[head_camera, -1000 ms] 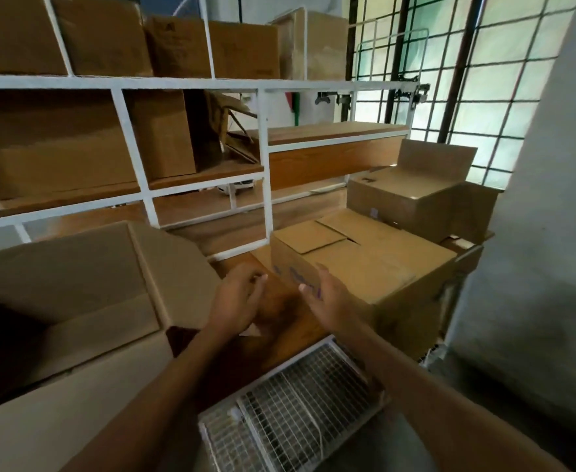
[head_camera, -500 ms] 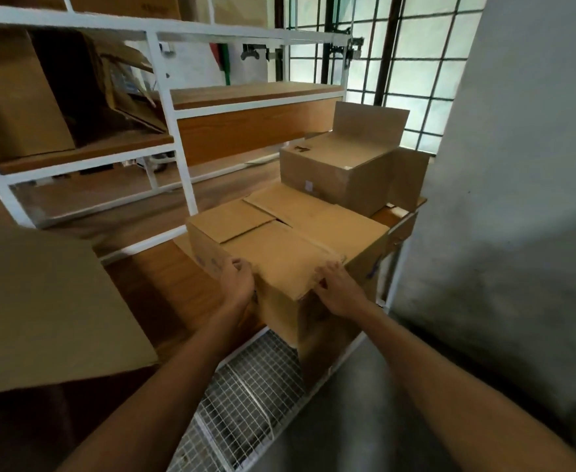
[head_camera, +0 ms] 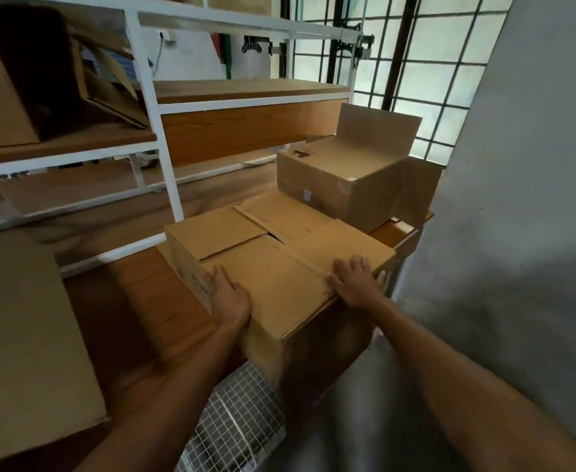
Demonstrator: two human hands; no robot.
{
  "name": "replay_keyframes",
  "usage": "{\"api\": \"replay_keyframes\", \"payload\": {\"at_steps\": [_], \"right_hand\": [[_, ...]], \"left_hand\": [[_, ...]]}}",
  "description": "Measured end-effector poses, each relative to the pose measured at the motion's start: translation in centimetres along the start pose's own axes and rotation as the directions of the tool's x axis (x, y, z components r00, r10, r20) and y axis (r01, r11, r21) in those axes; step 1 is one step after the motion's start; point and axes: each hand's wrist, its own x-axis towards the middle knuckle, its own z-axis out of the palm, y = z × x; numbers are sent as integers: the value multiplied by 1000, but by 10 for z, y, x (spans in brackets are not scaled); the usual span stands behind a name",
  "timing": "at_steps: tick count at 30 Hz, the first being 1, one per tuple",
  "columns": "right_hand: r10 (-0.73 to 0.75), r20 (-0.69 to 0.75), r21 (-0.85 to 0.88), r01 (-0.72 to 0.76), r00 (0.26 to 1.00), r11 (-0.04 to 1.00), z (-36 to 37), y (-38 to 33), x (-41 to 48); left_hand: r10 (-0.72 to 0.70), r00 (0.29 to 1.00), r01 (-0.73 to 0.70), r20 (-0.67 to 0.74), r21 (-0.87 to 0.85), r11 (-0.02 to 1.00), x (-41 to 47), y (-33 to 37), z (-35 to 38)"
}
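Observation:
A brown cardboard box [head_camera: 279, 267] with folded top flaps sits on a wooden surface [head_camera: 136, 301], its near corner jutting past the edge. My left hand [head_camera: 227, 294] lies flat against the box's upper left edge, fingers straight. My right hand [head_camera: 354, 281] rests flat on the box's top near its right edge, fingers spread.
A second cardboard box [head_camera: 351, 175] with a raised flap stands behind. A large box flap [head_camera: 24, 342] fills the left. White metal shelving [head_camera: 164, 144] with more boxes is beyond. A wire mesh rack [head_camera: 235, 420] lies below; a grey wall [head_camera: 518, 199] is on the right.
The view has drawn closer to the box. My left hand slid up the box's left side and my right hand moved farther right along its top.

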Motion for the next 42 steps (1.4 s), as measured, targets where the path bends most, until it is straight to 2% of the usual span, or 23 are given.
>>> {"api": "replay_keyframes", "payload": {"at_steps": [5, 8, 11, 13, 16, 19, 23, 27, 29, 33, 36, 38, 40, 42], "right_hand": [[-65, 39, 6, 65, 997, 998, -18, 26, 49], [-34, 69, -13, 35, 997, 999, -31, 37, 74], [39, 34, -31, -38, 999, 999, -41, 58, 103], [97, -13, 75, -96, 995, 993, -45, 70, 115], [200, -75, 203, -182, 977, 962, -52, 70, 120], [225, -128, 201, -197, 966, 960, -68, 60, 113], [46, -212, 157, -12, 976, 988, -107, 45, 103], [-116, -373, 51, 145, 921, 988, -165, 16, 88], [-181, -438, 19, 210, 881, 977, -189, 0, 75], [-295, -517, 80, 389, 803, 918, -203, -28, 49], [-471, -503, 20, 554, 725, 832, -184, -51, 21], [-577, -436, 42, 656, 690, 753, -177, -67, 2], [-692, -316, 165, 756, 649, 633, -174, -83, -8], [-800, -221, 226, 827, 558, 514, -168, -96, -15]], "left_hand": [[17, 997, -18, -77, -15, 1000, 22, -13, 8], [-8, 990, 7, -137, -7, 1000, 18, -9, 12], [-96, 975, 90, -201, -37, 995, 6, 5, 17], [-175, 959, 155, -222, -104, 982, 4, 9, 21], [-365, 915, 310, -173, -279, 909, 14, 7, 29], [-415, 901, 359, -127, -319, 877, 11, 21, 32], [-400, 912, 351, -95, -327, 877, 1, 36, 15], [-409, 911, 366, -53, -355, 860, -4, 47, 9], [-358, 933, 320, -34, -371, 872, -10, 44, 15], [-190, 982, 164, -5, -487, 858, -25, 35, 22], [-213, 976, 163, -52, -479, 863, -29, 37, 21], [-234, 967, 172, -97, -425, 889, -16, 26, 20], [-124, 985, 61, -122, -426, 903, 0, 28, 11], [-61, 985, -29, -163, -495, 868, -17, 81, -14]]}}
